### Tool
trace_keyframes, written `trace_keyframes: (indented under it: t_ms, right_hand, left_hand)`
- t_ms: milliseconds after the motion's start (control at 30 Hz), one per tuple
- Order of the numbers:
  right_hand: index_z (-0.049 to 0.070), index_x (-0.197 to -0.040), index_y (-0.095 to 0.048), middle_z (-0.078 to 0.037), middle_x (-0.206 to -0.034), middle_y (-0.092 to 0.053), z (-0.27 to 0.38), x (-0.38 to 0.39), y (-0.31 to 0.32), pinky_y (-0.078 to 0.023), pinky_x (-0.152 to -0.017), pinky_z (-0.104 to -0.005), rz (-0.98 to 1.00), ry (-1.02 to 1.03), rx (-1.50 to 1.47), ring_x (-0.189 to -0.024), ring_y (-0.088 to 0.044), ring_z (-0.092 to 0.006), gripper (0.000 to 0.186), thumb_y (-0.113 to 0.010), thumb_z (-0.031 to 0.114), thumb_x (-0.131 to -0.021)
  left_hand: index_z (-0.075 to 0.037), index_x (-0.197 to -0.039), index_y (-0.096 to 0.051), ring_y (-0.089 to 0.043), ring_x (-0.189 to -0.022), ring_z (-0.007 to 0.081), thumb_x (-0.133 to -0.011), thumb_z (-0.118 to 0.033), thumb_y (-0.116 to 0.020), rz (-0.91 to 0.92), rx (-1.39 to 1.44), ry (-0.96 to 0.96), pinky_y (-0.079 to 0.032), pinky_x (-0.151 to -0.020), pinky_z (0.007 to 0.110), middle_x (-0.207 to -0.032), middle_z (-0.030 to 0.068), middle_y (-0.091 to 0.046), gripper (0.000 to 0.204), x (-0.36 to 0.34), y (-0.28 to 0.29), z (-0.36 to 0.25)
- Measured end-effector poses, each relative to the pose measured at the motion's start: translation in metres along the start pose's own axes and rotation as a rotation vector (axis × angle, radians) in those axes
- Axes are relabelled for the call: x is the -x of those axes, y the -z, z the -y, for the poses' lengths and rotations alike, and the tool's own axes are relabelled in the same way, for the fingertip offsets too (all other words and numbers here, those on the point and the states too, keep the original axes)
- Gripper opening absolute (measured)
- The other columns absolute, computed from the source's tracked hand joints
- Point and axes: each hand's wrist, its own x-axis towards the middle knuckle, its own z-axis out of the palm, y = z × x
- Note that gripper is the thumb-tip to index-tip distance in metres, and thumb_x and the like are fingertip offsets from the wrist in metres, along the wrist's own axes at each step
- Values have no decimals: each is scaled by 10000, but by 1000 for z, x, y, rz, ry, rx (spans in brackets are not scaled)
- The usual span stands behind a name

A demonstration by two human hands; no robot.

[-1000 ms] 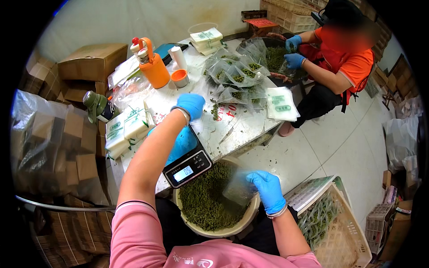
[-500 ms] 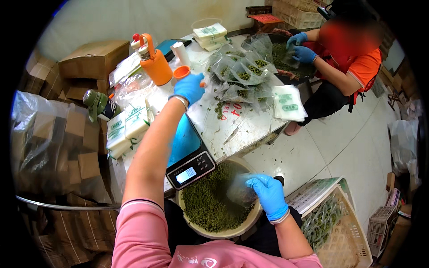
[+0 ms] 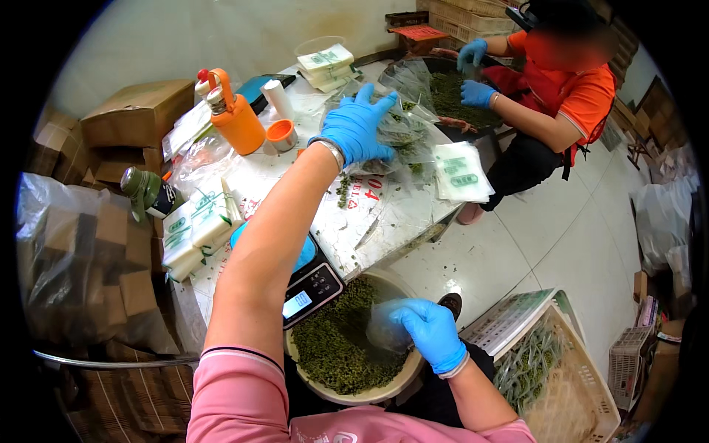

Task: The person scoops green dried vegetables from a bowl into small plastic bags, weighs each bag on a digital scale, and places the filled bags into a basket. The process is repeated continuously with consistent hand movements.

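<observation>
From here, the fingers of the right hand (image 3: 430,336) pinch a clear bag (image 3: 385,327) just left of them that looks light, floppy and slippery, best held by its edge, while the left hand (image 3: 354,131) spreads its fingers wide over filled bags (image 3: 408,133).

Far: thin clear plastic bags (image 3: 415,133), glossy. Near: round cream plastic tub (image 3: 405,379), smooth. Left: large brown cardboard box (image 3: 133,114), matt.
</observation>
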Motion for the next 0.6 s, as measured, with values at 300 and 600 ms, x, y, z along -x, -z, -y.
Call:
trace_keyframes:
  t_ms: [300,600]
  right_hand:
    - [24,-1021,-730,-160,-959,-724,-5,-2,3,-540,-778,-334,-49,80,170,-846,-702,-259,203,-624,168,-924]
    - [45,-996,-738,-160,-956,-717,-4,-2,-1,-539,-772,-356,-38,43,257,-858,-694,-304,212,-615,204,-927]
  left_hand:
    - [-84,-962,-647,-661,-856,387,-830,-200,-656,8,83,88,-542,-728,467,-992,191,-615,176,45,-28,-6]
    - [-2,-1036,-654,-676,-927,406,-775,-345,-713,220,147,298,-551,-804,465,-1052,260,-648,435,63,16,-46]
